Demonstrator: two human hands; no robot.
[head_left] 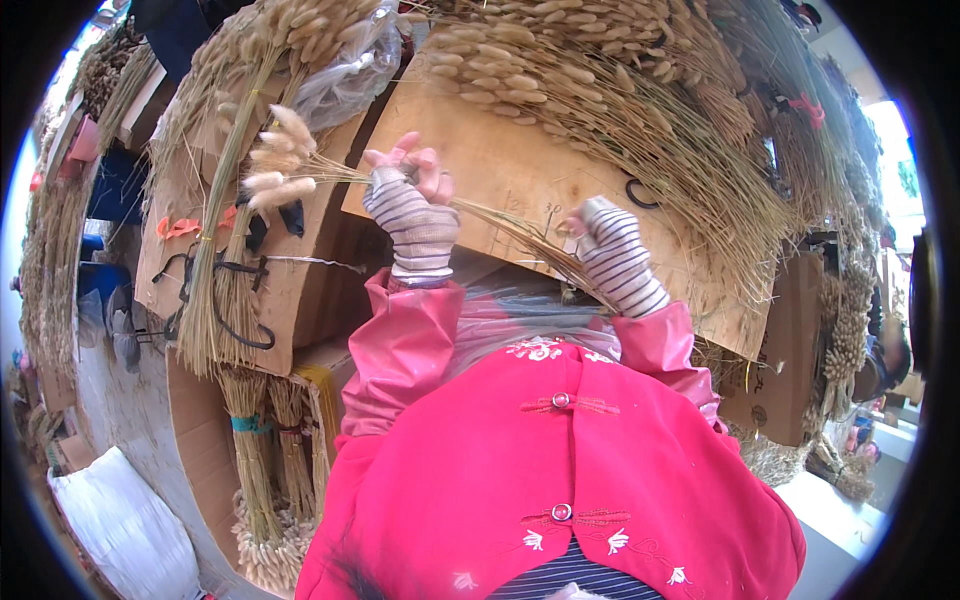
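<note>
A small bunch of dried bunny tail grass [283, 165] is stretched between my hands, its fluffy heads pointing left. My left hand [412, 195], in a striped fingerless glove, is closed round the stems just behind the heads. Farther down the same stems [515, 226], my right hand [612, 250] has its fingers bent in on them, in a matching glove. Both hands are above the near edge of a wooden board [500, 160]. A large heap of the same grass [610, 120] lies across the far and right part of that board.
Left of the board, tied grass bundles [205, 290] lean on a cardboard box [322, 240], by black cords and orange ribbon. Clear plastic wrap [352, 75] lies behind. More bundles [255, 450] stand heads-down in a carton at lower left; a white sack [125, 525] rests on the floor.
</note>
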